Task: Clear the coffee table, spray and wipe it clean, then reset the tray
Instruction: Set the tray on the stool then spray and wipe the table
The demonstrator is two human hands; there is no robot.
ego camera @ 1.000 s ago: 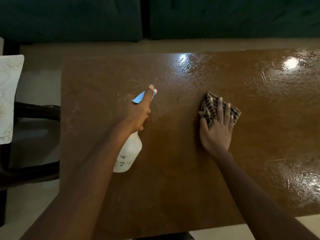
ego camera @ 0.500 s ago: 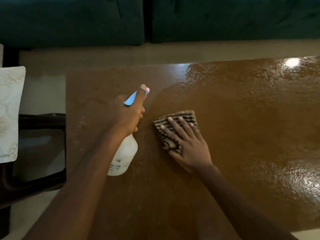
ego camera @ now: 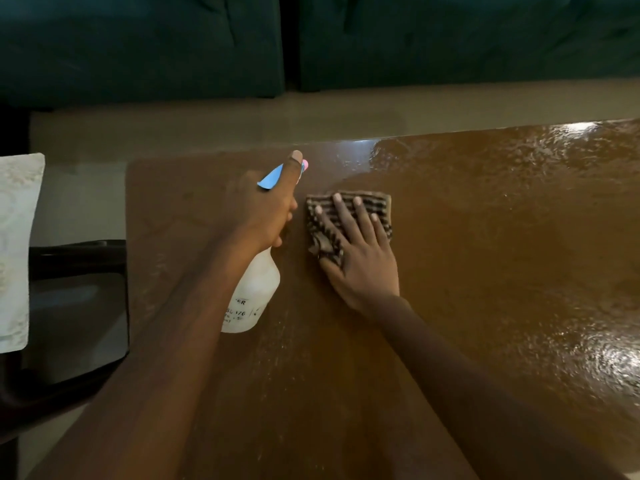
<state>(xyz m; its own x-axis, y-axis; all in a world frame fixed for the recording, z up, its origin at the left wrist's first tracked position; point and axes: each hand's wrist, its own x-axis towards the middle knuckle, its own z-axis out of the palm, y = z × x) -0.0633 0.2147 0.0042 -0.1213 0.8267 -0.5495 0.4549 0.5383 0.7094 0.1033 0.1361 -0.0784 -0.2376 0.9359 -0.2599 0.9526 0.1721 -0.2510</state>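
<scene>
Left hand point(ego camera: 266, 209) curled round the spray bottle point(ego camera: 254, 292) above the worktop point(ego camera: 485, 237), forefinger along the blue head. Just beside it, right hand point(ego camera: 360, 258) spread flat, pressing the striped cloth point(ego camera: 349, 220) onto the worktop.

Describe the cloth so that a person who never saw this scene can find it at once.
Start at the brown coffee table, whose right part shines wet. On its left half, the right hand lies flat on a folded cloth, just right of the white spray bottle that the left hand grips. It is the only striped thing there, dark and beige.
</scene>
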